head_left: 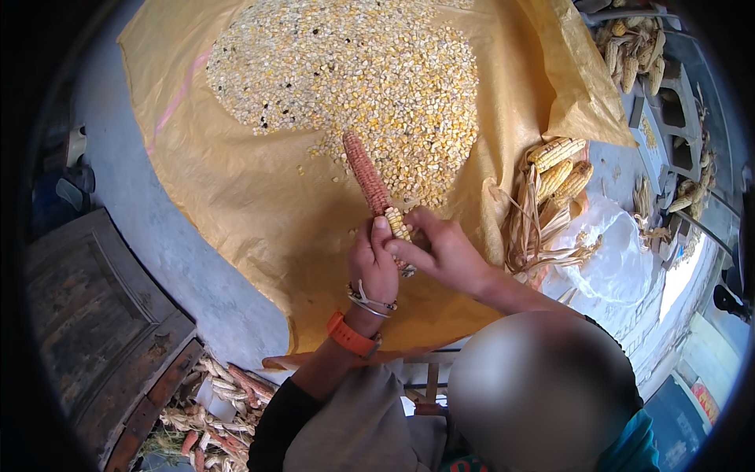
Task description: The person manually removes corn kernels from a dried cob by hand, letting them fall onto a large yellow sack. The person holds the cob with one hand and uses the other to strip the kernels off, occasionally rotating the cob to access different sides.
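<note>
A partly shelled corn cob (367,174), its bare part reddish, points up and to the left over a yellow woven plastic sheet (236,194). Around its lower part my left hand (374,259) is closed, thumb on top; bracelets and an orange watch are on that wrist. My right hand (439,248) has its thumb and a finger at the strip of yellow kernels left on the cob's lower end; whether it grips the cob or only presses on kernels cannot be told. Past the cob's tip lies a broad heap of loose corn kernels (377,76), mostly pale and yellow, with a few dark bits.
Unshelled ears with husks (554,177) and a clear plastic bag (613,253) lie at the right. Farther up stand concrete blocks (672,112) near more ears (634,53). A wooden panel (100,312) is at the left, with bare cobs and husks (218,407) below it.
</note>
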`<state>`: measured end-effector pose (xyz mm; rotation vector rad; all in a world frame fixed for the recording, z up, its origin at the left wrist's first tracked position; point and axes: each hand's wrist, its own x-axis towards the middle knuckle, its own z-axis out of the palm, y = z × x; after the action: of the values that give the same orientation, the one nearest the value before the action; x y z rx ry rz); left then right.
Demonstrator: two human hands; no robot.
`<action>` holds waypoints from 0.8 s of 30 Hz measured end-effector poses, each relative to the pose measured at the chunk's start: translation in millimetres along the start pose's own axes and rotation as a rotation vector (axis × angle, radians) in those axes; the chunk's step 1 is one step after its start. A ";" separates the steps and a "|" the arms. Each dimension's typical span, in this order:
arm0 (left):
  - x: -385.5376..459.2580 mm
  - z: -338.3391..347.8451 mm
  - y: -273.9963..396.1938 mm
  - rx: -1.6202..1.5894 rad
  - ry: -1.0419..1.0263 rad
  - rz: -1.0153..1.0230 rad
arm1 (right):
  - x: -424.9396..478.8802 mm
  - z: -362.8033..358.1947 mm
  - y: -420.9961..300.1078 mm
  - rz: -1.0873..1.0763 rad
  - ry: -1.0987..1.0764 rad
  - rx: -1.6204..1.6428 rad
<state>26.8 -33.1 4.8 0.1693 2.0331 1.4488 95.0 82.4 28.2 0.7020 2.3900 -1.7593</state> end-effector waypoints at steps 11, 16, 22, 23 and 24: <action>-3.1 -1.1 -4.5 0.018 -0.041 0.054 | -4.4 3.2 8.0 -0.189 0.056 -0.020; -1.1 -2.5 1.9 -0.076 -0.078 0.037 | -0.2 2.6 13.5 -0.026 0.035 0.258; -5.9 -4.8 -7.2 0.065 -0.113 0.163 | 4.0 5.6 -2.3 -0.087 0.099 -0.066; -5.9 -4.0 -5.1 0.037 -0.119 0.145 | 4.4 7.5 0.0 -0.116 0.114 -0.143; -5.9 -3.8 -2.3 0.009 -0.121 0.123 | 4.2 7.7 0.5 -0.128 0.102 -0.148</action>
<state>29.9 -39.7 5.9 0.3834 1.9603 1.4669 90.0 76.7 23.8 0.6476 2.6558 -1.6046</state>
